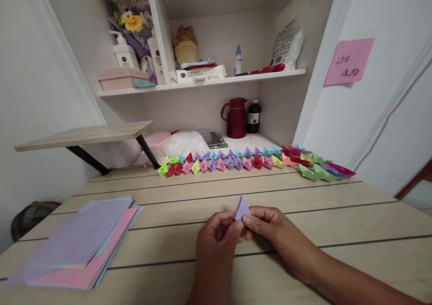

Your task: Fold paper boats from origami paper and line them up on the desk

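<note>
A small piece of folded purple paper (241,208) stands point-up between my two hands, just above the table. My left hand (219,233) pinches its lower left side between thumb and fingers. From the right, my right hand (268,224) grips the lower right corner, thumb in front. The paper's bottom edge is partly hidden by my fingers. Beyond it, several folded paper boats (221,164) in many colours line the back of the table in two rows. Larger boats (317,172) are grouped at the right end.
A stack of coloured paper sheets (84,237) lies on the left of the slatted table (162,260). A raised wooden stand (87,136) sits at the back left. Behind the boats are a red jug (236,118), a dark bottle (254,117) and a loaded shelf (249,76).
</note>
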